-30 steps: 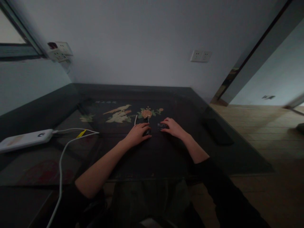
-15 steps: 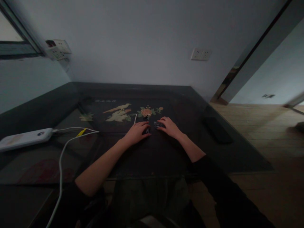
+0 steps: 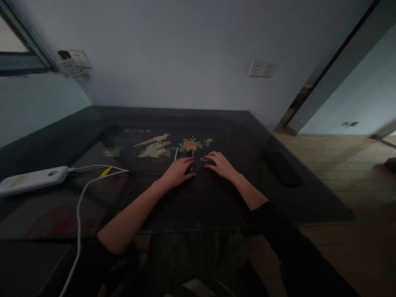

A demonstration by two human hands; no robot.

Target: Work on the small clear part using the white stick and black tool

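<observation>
small dark object (image 3: 205, 161) | flat on tabletop | partly covered | details too dim

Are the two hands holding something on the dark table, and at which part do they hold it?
The left hand rests on a small dark object; the right hand touches another small dark piece at its right end. Whether either is truly gripped cannot be told.

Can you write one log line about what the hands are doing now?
left hand: on small dark object | right hand: touching small dark block | surface: dark table
</observation>
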